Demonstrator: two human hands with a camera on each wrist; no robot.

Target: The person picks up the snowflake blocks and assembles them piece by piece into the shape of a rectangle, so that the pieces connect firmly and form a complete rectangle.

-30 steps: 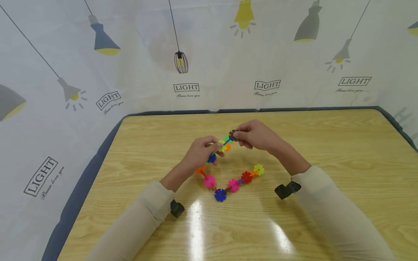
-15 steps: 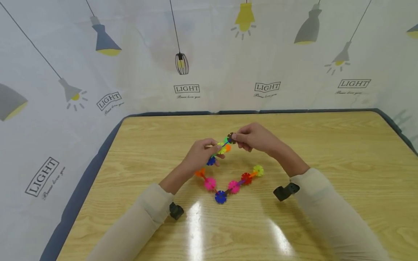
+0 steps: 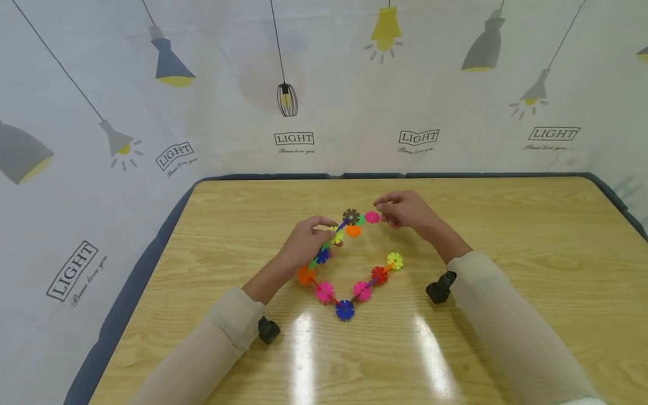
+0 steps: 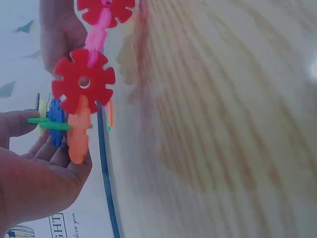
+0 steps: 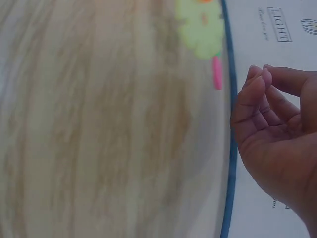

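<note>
My left hand (image 3: 301,247) pinches a chain of slotted plastic snowflake discs near its yellow disc (image 3: 336,234). From there a purple-blue disc seen edge-on leads up to a brown disc (image 3: 351,217) at the raised end. Down from the hand, the chain curves through a blue disc (image 3: 321,257), an orange disc (image 3: 306,275) and more, ending at a yellow disc (image 3: 395,260). The right hand (image 3: 407,211) is apart from the chain, fingers loosely bent, with nothing visible between the fingertips (image 5: 260,77).
Beyond the chain are a pink disc (image 3: 372,217), a green disc (image 3: 361,220) and an orange disc (image 3: 353,231), apparently loose. The wooden table (image 3: 531,270) ends at a dark edge against a lamp-printed sheet (image 3: 344,101).
The right hand has let go of the brown disc and drawn away to the right. The left hand has shifted slightly left and down with the chain, and the pink disc is uncovered.
</note>
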